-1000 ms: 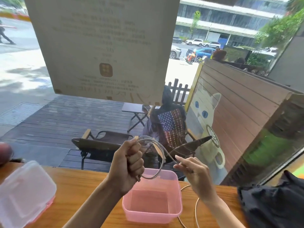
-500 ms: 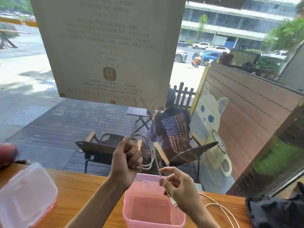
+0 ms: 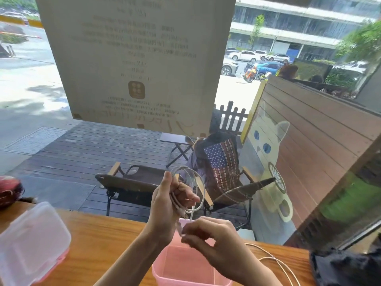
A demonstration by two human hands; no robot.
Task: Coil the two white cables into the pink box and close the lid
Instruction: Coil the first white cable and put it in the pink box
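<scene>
My left hand point(image 3: 168, 205) grips a coil of white cable point(image 3: 195, 183), held up above the open pink box point(image 3: 181, 271) on the wooden table. Just below it, over the box's far rim, my right hand point(image 3: 210, 236) pinches the loose end of that cable. A second white cable point(image 3: 276, 263) lies in loose loops on the table to the right of the box. The box's translucent lid point(image 3: 31, 242) with a pink rim rests on the table at the left.
The wooden table point(image 3: 107, 240) runs along a window with a paper sign stuck on the glass. A dark bag point(image 3: 346, 267) sits at the right end of the table. A red object point(image 3: 9, 189) lies at the far left edge.
The coil in my left hand has gained loops and grown tighter. My right hand has moved in from the right toward my left hand, drawing in the cable's end.
</scene>
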